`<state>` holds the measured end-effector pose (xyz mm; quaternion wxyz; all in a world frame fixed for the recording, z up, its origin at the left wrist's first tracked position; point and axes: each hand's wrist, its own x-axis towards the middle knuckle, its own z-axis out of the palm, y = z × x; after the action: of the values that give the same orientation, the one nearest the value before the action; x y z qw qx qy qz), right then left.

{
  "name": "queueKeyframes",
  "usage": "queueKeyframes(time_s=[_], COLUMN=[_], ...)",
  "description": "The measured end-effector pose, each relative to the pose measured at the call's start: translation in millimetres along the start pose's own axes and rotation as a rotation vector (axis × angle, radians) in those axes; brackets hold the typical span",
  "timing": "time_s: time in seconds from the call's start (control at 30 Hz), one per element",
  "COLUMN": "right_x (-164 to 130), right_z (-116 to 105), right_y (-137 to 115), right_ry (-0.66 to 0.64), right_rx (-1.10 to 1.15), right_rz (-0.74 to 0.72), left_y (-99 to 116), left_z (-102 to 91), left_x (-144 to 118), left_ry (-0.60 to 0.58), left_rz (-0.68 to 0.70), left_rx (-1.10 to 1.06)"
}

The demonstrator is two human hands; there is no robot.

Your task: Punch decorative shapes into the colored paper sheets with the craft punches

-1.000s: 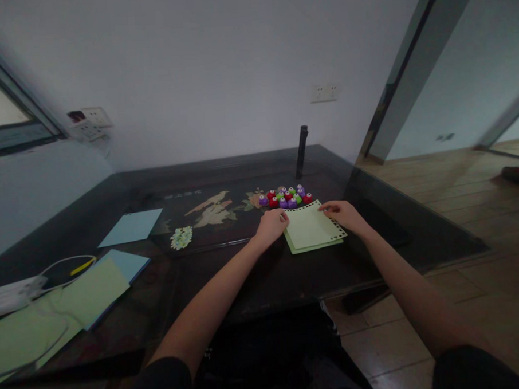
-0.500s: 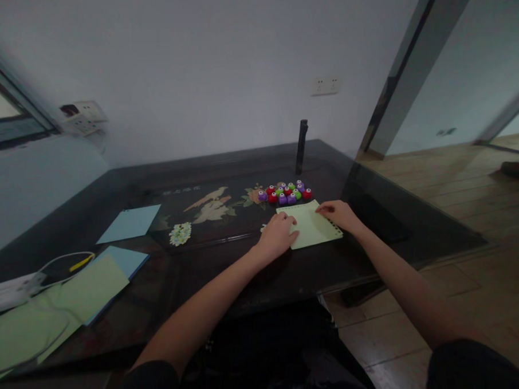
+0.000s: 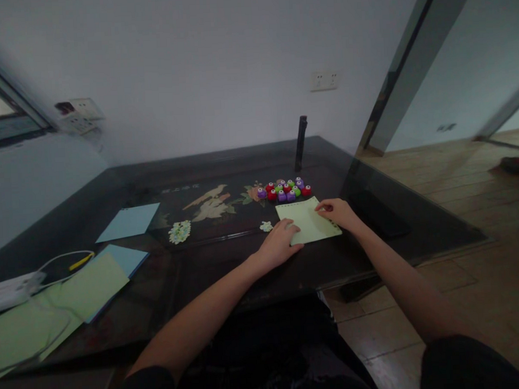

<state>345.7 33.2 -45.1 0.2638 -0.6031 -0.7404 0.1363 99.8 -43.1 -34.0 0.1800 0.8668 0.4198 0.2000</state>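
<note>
A light green paper sheet [image 3: 308,218] with a row of punched holes along its edges lies on the dark table [image 3: 245,264]. My left hand [image 3: 279,243] rests flat on the sheet's near left corner. My right hand [image 3: 337,212] presses its fingertips on the right side of the sheet. Just behind the sheet sits a cluster of small red, purple and green craft punches [image 3: 285,190]. A tiny pale cut-out [image 3: 266,226] lies left of the sheet.
A dark upright tube [image 3: 301,142] stands behind the punches. Blue sheets [image 3: 128,221] and green sheets [image 3: 91,285] lie at the left with a white power strip [image 3: 9,288] and cables. A small flowery patch [image 3: 180,232] sits mid-table. The table's edge drops to wooden floor on the right.
My left hand slid from the sheet's far left corner down to its near left corner. The lifted top sheet now lies flat on the one beneath.
</note>
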Motion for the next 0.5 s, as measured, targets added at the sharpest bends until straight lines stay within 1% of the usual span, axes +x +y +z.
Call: queueKeyframes(time_s=[0.2,0.33,0.5], right_x=[-1.7,-2.3,-2.0], right_z=[-0.7,-1.5,-1.9], right_y=[-2.5,-4.2,-5.6], right_ry=[-0.002,-0.024,0.03], right_rx=[0.003,-0.014,-0.054], right_rz=[0.018,0.021,-0.007], left_y=[-3.7,-5.2,-5.5], left_z=[2.6,4.0,5.3], left_x=[0.3,0.6,0.2], left_ry=[0.008,-0.009,-0.02], left_rz=[0.029,0.051,0.067], left_rx=[0.013,0.033,0.063])
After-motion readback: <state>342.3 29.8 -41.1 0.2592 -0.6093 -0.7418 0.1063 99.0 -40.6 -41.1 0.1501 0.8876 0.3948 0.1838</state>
